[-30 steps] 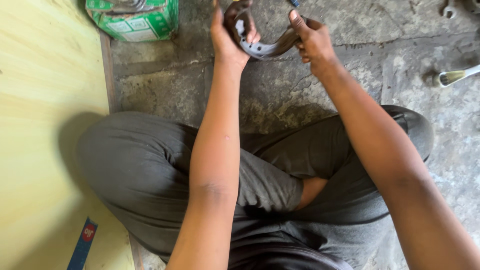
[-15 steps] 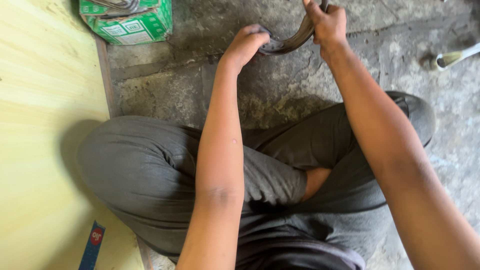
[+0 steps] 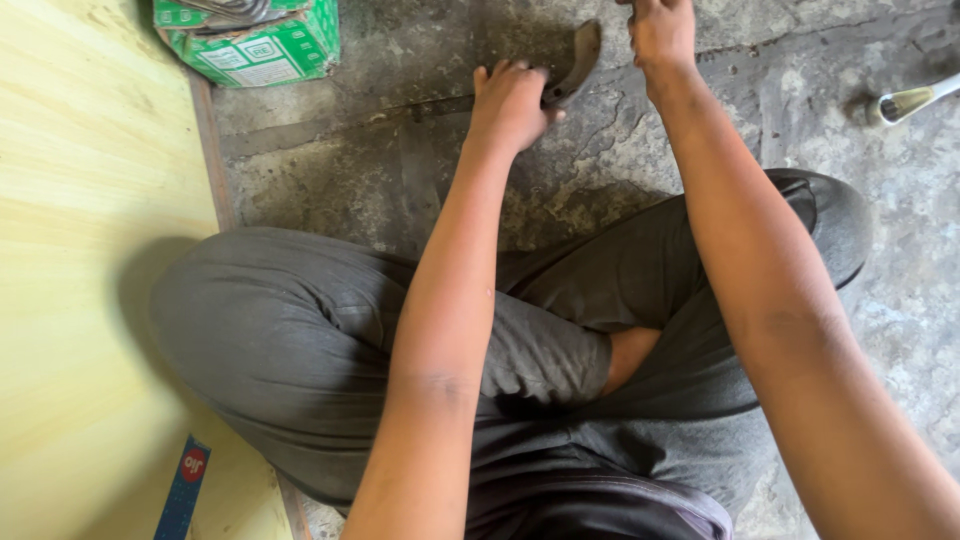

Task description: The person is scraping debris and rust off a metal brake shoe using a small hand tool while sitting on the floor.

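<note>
Sitting cross-legged on a cracked concrete floor (image 3: 400,190), the person worked at the far edge of the view. At nine o'clock lay a pale yellow board (image 3: 90,250), with a small blue strip (image 3: 183,488) on it near seven o'clock. At eleven o'clock stood a green and white cardboard box (image 3: 255,45) with metal pieces showing in its open top.

Just left of twelve o'clock, the left hand (image 3: 510,100) was curled around the lower end of a curved dark metal piece (image 3: 578,60), fingers folded over it and pinching it against the floor. The piece ran up toward twelve o'clock, where the right hand (image 3: 660,35) met its upper end. That hand was cut off by the frame's top edge, so whether its fingers were closed on the piece or only resting by it could not be told.

At two o'clock a metal tool with a brass-coloured tip (image 3: 910,100) lay on the floor, well apart from both hands.

The likeliest trouble seemed to be a slip: the piece looked grimy and curved, and held at one end it could twist out of the left hand and scrape the knuckles on rough concrete. A pinched finger between metal and floor also looked possible if the right hand pressed unevenly.
</note>
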